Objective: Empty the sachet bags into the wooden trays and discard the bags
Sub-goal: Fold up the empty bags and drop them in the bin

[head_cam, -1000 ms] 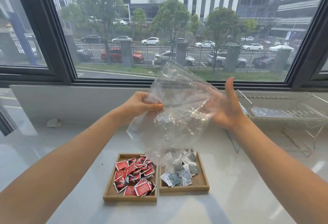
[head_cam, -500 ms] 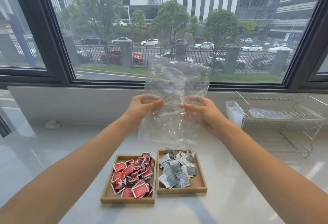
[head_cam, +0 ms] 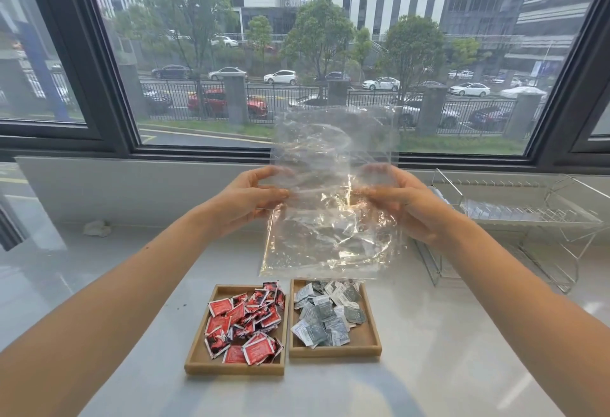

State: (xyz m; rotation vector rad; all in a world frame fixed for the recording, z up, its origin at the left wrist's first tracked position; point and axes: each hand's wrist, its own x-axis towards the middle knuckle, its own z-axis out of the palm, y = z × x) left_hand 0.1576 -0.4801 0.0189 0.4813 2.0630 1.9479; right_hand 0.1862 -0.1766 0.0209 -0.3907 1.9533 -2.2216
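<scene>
crumpled scrap (head_cam: 96,228) lies far left on the white counter (head_cam: 429,367), by the wall. left hand (head_cam: 246,200) pinches the left edge of a clear plastic bag (head_cam: 330,205); bag hangs flat in the air above the trays, in front of the window, nothing visible inside. below, left wooden tray (head_cam: 198,355) holds a heap of red sachets (head_cam: 246,326). just beside it, touching or nearly so, right wooden tray (head_cam: 371,340) holds grey and white sachets (head_cam: 325,316), piled toward its far left. right hand (head_cam: 409,207) pinches the bag's right edge. wire rack (head_cam: 528,218) stands far right on the counter.
</scene>
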